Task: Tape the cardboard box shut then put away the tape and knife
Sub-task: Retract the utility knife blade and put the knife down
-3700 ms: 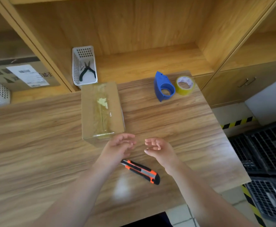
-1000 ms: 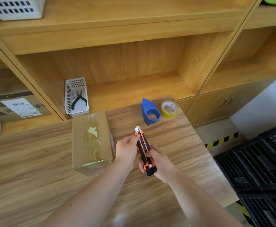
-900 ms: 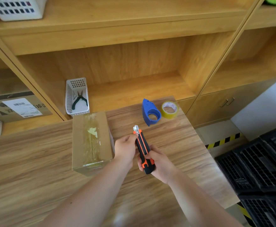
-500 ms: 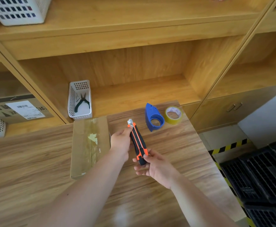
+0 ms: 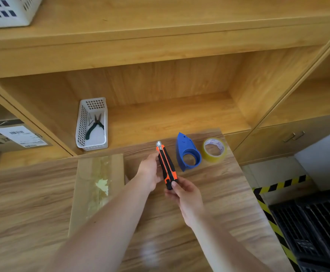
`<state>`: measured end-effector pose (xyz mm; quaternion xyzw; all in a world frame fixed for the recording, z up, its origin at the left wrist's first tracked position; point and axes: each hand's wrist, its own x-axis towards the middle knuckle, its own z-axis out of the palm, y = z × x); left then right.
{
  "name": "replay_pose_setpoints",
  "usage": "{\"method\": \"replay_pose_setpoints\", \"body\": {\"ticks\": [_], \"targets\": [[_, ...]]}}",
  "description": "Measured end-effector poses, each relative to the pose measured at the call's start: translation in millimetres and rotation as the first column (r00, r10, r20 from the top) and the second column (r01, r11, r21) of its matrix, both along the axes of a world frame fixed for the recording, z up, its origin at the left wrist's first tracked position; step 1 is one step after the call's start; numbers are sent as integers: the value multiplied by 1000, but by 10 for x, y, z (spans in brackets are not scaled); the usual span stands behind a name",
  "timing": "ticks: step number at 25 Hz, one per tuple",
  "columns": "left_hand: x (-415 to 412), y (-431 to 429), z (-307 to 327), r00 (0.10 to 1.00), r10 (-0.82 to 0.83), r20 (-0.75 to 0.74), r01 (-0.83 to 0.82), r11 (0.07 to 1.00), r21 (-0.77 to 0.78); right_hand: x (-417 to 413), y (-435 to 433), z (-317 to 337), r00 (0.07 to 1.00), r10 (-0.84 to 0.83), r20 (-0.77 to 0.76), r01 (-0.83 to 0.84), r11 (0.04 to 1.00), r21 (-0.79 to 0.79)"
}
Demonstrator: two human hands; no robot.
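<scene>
Head view: both hands hold the knife (image 5: 166,165) above the table (image 5: 219,193), metal tip pointing far. The left hand (image 5: 149,172) grips its middle from the left; the right hand (image 5: 185,195) pinches its near end. The cardboard box (image 5: 97,185), taped along the top, sits left of the hands. The blue tape dispenser (image 5: 187,152) and yellow tape roll (image 5: 214,149) stand far right. A white basket (image 5: 92,124) with pliers (image 5: 95,125) sits on the shelf.

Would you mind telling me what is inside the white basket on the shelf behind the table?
The white basket holds dark-handled pliers lying on its floor, with a thin dark item beside them too small to identify. The near wall hides the floor's front edge.
</scene>
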<state>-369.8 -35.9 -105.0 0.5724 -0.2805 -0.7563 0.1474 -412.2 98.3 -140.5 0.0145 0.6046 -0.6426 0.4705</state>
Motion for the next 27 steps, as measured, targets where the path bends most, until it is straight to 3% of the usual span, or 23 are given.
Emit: {"method": "replay_pose_setpoints", "body": {"ticks": [6,17,27], "targets": [[-213,-49,-237,999,-47,11,45,992,116,-140,-302,-305,978,-29,-206,68,981,184],[-385,-278,-623,991,-83,105,79,996,49,-274,-639,-647,989,-50,-141,87,959,271],[-385,-219,-593,977,-143,158,144,990,7,-259,-578,-658,989,75,-129,-33,954,297]]}}
